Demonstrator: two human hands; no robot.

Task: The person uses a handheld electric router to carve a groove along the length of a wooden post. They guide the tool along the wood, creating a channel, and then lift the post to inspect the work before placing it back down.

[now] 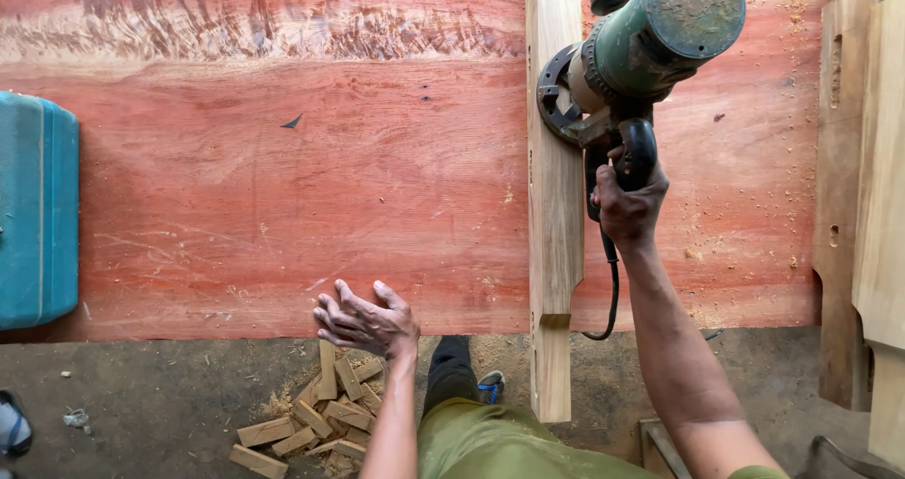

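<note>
The green, dust-caked electric router (641,55) is gripped by its black handle in the right hand (627,201) and held tilted above the pale notched timber post (553,196) on the red slab desk (283,177); the left hand (368,321) is released, fingers spread, at the desk edge. A slip is judged possible with one-handed support, and the black cord (611,290) could be snagged on the post. The teal case (36,210) and more pale posts (863,187) are noted well apart at either side.

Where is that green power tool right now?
The green router is upper right in the head view, lifted in the right hand over the pale wooden post lying across the red slab.
</note>
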